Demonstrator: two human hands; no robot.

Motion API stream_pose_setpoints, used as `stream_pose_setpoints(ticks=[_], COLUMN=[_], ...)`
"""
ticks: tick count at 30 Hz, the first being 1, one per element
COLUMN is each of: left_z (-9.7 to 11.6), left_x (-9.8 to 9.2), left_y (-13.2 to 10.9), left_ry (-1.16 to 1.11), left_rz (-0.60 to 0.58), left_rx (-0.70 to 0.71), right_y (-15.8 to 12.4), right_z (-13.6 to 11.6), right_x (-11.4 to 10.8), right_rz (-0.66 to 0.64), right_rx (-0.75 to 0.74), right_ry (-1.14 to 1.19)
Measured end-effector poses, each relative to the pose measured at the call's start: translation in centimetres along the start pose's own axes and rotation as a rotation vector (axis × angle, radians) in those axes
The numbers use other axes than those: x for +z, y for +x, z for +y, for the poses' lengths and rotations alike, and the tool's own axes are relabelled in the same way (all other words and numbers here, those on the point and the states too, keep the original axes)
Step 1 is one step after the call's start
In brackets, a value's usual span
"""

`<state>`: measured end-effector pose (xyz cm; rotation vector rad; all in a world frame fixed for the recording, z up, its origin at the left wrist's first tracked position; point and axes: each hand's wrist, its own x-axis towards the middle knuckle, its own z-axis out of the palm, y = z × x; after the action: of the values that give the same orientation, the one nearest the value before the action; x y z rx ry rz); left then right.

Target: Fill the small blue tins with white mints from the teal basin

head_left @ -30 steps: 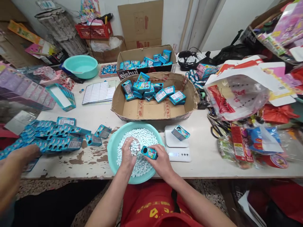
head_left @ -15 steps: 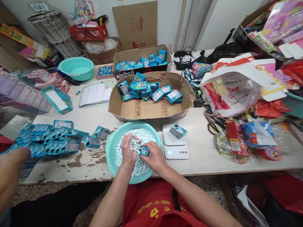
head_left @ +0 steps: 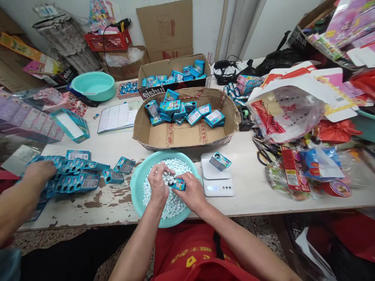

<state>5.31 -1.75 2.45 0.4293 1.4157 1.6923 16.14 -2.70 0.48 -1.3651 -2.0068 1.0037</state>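
Note:
My left hand (head_left: 158, 186) is cupped around a heap of small white candies (head_left: 167, 178) above a turquoise basin (head_left: 135, 197). My right hand (head_left: 192, 193) grips a small blue candy box (head_left: 179, 184), its far end tilted against the candies in my left palm. Fingers hide part of that box and its opening. Loose white pellets (head_left: 172, 210) cover the basin's floor below both hands. Just right of the basin, another blue box (head_left: 220, 161) with a round dark window rests on a white digital scale (head_left: 217, 189); its display is too blurred to read.
Behind the basin stands a cardboard tray (head_left: 187, 139) with several blue boxes, and a second carton (head_left: 146, 93) behind it. At left, another person's hand (head_left: 39, 173) reaches over rows of blue boxes (head_left: 73, 183). Scissors (head_left: 262, 156) and plastic packets (head_left: 293, 168) lie at right.
The blue box in my right hand has tipped and shifted slightly left, closer to the candies in my left hand. The other person's hand has moved right over the stacked boxes.

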Motion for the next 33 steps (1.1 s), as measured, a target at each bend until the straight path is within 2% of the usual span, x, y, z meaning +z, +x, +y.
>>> stream_pose_setpoints(ticks=[6, 16, 22, 25, 30, 33], left_z=[-0.3, 0.2, -0.3, 0.0, 0.4, 0.2], left_x=[0.2, 0.0, 0.1, 0.5, 0.6, 0.8], left_y=[0.6, 0.8, 0.6, 0.4, 0.3, -0.2], left_ry=[0.015, -0.038, 0.035, 0.072, 0.074, 0.078], left_rz=[0.059, -0.001, -0.037, -0.027, -0.038, -0.086], left_rx=[0.040, -0.053, 0.060, 0.106, 0.074, 0.029], right_y=[0.1, 0.6, 1.1, 1.1, 1.1, 1.3], right_z=[-0.4, -0.1, -0.1, -0.1, 0.0, 0.1], right_x=[-0.5, -0.7, -0.6, -0.7, -0.8, -0.6], right_rz=[0.004, -0.004, -0.022, -0.010, 0.009, 0.002], right_rx=[0.009, 0.013, 0.052, 0.021, 0.012, 0.013], right_ry=[0.040, 0.038, 0.055, 0.070, 0.110, 0.100])
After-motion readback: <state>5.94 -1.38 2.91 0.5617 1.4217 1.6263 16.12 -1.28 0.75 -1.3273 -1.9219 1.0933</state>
